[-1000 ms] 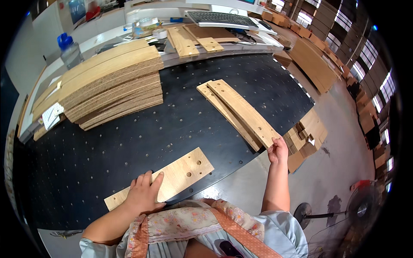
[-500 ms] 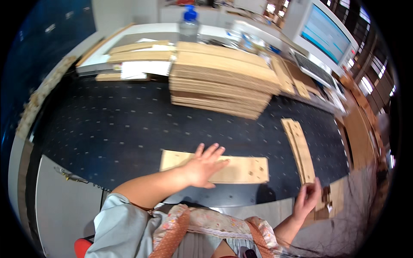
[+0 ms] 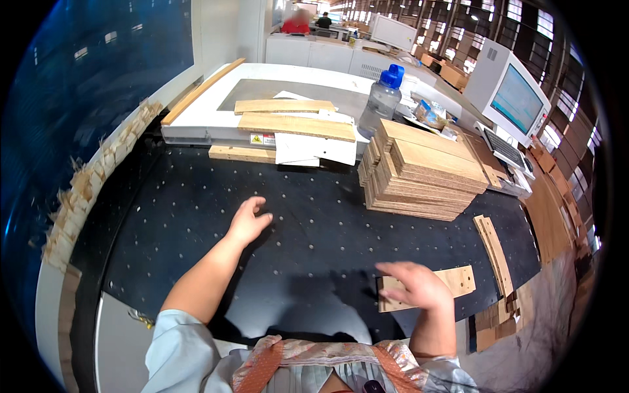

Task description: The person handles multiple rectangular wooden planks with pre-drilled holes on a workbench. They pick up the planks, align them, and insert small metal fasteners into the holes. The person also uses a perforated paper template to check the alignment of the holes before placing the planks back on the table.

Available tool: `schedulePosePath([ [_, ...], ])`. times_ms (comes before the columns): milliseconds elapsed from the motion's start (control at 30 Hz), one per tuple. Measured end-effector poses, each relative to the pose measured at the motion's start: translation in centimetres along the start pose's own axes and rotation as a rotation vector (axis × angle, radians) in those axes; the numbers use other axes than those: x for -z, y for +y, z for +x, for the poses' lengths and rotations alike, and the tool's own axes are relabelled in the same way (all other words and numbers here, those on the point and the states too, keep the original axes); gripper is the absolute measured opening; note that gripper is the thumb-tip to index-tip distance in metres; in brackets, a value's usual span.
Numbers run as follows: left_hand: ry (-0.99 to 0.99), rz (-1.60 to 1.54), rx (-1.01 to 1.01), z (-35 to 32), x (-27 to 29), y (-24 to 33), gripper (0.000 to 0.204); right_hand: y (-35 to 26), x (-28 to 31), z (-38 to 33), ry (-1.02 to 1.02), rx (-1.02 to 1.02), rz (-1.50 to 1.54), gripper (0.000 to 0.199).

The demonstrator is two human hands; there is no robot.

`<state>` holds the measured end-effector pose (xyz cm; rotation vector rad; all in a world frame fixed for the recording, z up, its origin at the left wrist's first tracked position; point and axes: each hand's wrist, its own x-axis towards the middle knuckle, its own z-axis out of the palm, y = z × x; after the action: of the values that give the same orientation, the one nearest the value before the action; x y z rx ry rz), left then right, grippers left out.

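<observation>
My left hand (image 3: 247,221) hovers open over the black perforated table (image 3: 196,216), fingers spread, holding nothing. Palm down, my right hand (image 3: 416,287) lies over the left end of a short wooden board with holes (image 3: 458,283) near the table's front edge. A tall stack of wooden boards (image 3: 422,170) stands beyond, to the right. Two narrow wooden strips (image 3: 496,252) lie right of the short board.
A white machine bed (image 3: 216,124) at the back carries wooden planks (image 3: 295,124) and white sheets. A clear bottle with a blue cap (image 3: 382,98) stands by the stack. A monitor (image 3: 511,98) and keyboard are at right. Wood scraps line the left edge (image 3: 78,196).
The view has swung to the left. My left hand came off the short board and moved out over the bare table. My right hand moved from the table's edge onto the board.
</observation>
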<state>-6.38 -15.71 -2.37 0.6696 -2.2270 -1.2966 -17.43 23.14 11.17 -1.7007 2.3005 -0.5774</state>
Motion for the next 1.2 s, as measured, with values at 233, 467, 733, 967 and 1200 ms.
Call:
schedulePosePath([
  [233,0.232,-0.378,0.211,13.1,-3.0,-2.4,0.044,2.1,-3.2,16.4,-0.233,0.044,-0.157,0.043],
  [467,0.244,-0.569,0.172,19.8,-5.8,0.1,0.015,6.7,-6.0,26.0,0.211,-0.016,-0.079,0.020],
  [733,0.037,-0.960,0.400,20.7,-7.0,1.6,0.015,8.5,-7.0,34.9,0.706,0.058,-0.163,0.007],
  [967,-0.038,-0.942,0.268,21.4,-7.5,0.1,0.017,8.9,-6.5,39.6,0.712,0.067,-0.230,0.014],
  [1200,-0.058,-0.963,0.197,21.0,-7.1,0.1,0.014,9.6,-7.4,40.7,0.717,0.093,-0.211,0.008],
])
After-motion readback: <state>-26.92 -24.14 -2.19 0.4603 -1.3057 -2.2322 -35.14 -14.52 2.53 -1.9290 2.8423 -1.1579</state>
